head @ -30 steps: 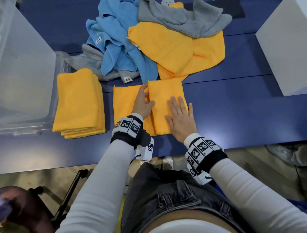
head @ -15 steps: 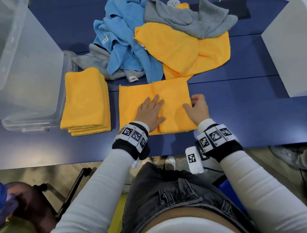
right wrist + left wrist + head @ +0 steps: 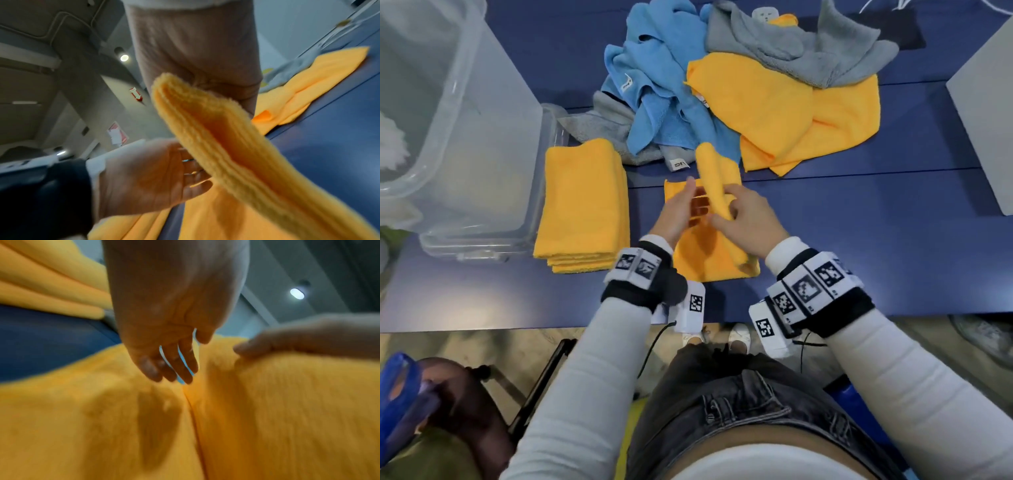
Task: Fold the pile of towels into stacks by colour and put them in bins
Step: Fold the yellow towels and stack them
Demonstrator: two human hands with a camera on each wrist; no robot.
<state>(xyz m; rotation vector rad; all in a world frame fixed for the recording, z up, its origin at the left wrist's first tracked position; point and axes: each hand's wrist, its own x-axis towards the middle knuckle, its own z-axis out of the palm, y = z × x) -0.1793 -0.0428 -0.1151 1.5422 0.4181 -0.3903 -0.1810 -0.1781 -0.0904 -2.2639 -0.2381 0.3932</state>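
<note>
A half-folded orange towel (image 3: 705,260) lies on the blue table (image 3: 859,240) near the front edge. My right hand (image 3: 736,212) grips its right part and holds this flap (image 3: 714,171) raised on edge above the middle. In the right wrist view the flap (image 3: 216,138) shows several layers and hides my right fingers. My left hand (image 3: 683,209) stands edge-on beside the flap with straight fingers and holds nothing. The left wrist view shows its fingers (image 3: 174,368) just above the towel (image 3: 92,426). A folded orange stack (image 3: 585,205) lies to the left.
An unfolded pile sits behind: a blue towel (image 3: 654,85), a grey towel (image 3: 791,44) and an orange towel (image 3: 808,113). A clear plastic bin (image 3: 465,144) stands at the left beside the stack. A white box (image 3: 986,102) stands at the right edge.
The towel lay flat under both hands. My right hand has since gripped its right part and raised it up and leftward. My left hand has turned on edge beside the flap.
</note>
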